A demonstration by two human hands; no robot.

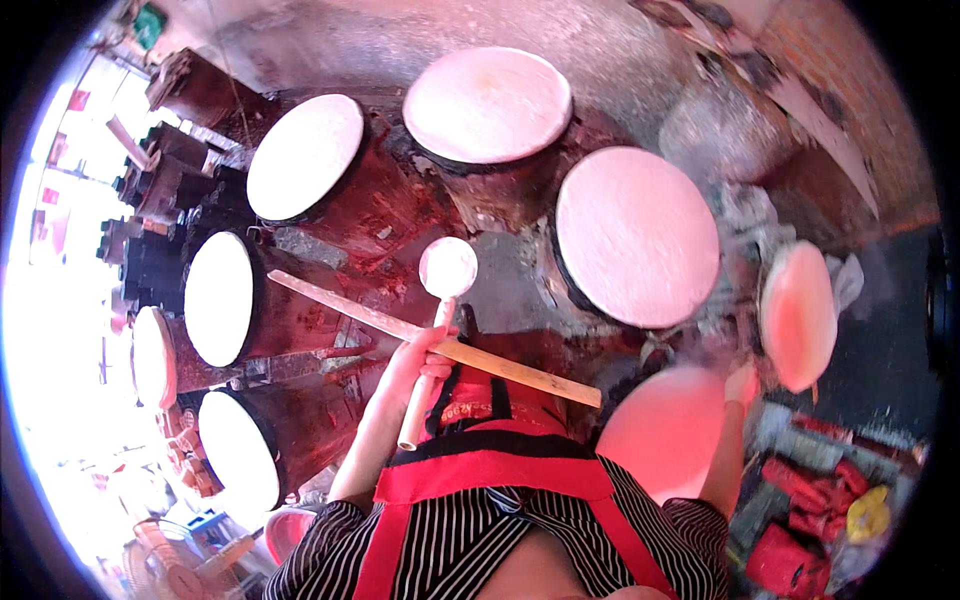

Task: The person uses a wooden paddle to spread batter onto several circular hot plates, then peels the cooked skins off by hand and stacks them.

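Observation:
My left hand [426,358] grips two tools crossed over each other in front of my apron. One is a ladle [448,268] with a round, pale bowl and a wooden handle. The other is a long, flat wooden stick [517,367], pale and coated toward its left end. To my right, my right hand [741,384] reaches to the far edge of a round griddle [660,431] with a pinkish, smooth surface. Haze blurs its fingers, so whether they pinch anything is unclear. Close beyond that hand stands another round, pale-topped griddle [799,319].
Several pale-topped round griddles on drum-like stoves curve around me, including a large one ahead [487,105] and one at front right [637,236]. Stacked dark briquettes [154,262] stand at left. Red items [806,495] lie at lower right. A pink basin [289,532] sits behind my left arm.

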